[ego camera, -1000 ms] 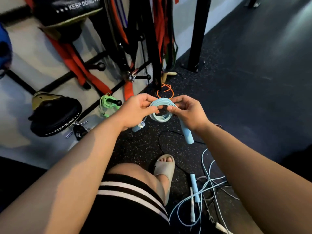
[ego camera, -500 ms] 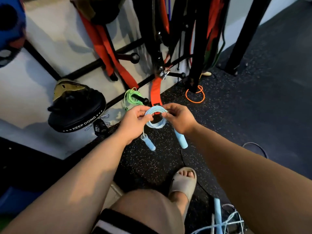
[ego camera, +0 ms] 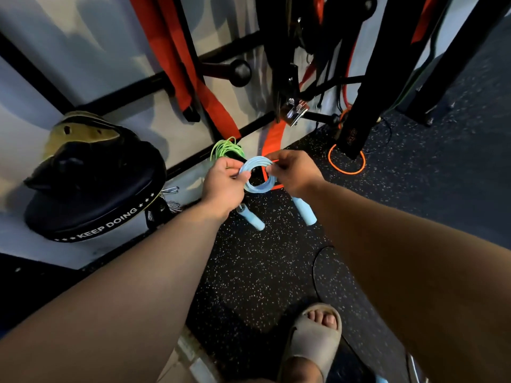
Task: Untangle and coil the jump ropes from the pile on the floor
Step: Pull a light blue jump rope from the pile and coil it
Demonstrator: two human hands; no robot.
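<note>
Nearest, at the bottom edge, a foot in a grey sandal (ego camera: 312,344) stands on the speckled black floor (ego camera: 257,258). A thin black cord (ego camera: 314,269) curves across the floor just beyond it. Both bare forearms reach forward from the lower corners and meet in the middle of the view.

The left hand (ego camera: 224,183) and right hand (ego camera: 293,172) hold a small blue rope (ego camera: 260,189) wound into a tight ring, raised off the floor. Each hand pinches one side of the ring between thumb and curled fingers, left on the left side, right on the right. Two blue handles hang below the hands: one (ego camera: 251,218) under the left wrist, the other (ego camera: 304,212) under the right.

Just behind the left hand, a green rope (ego camera: 225,147) sits coiled on a black peg of the wall rack. To the left, a black pad (ego camera: 91,189) lettered "KEEP DOING" hangs against the wall. To the right, an orange rope (ego camera: 347,171) lies looped on the floor around the foot of a black strap (ego camera: 367,78). Farther up, red straps (ego camera: 190,78) and a metal buckle (ego camera: 294,111) hang from the rack.
</note>
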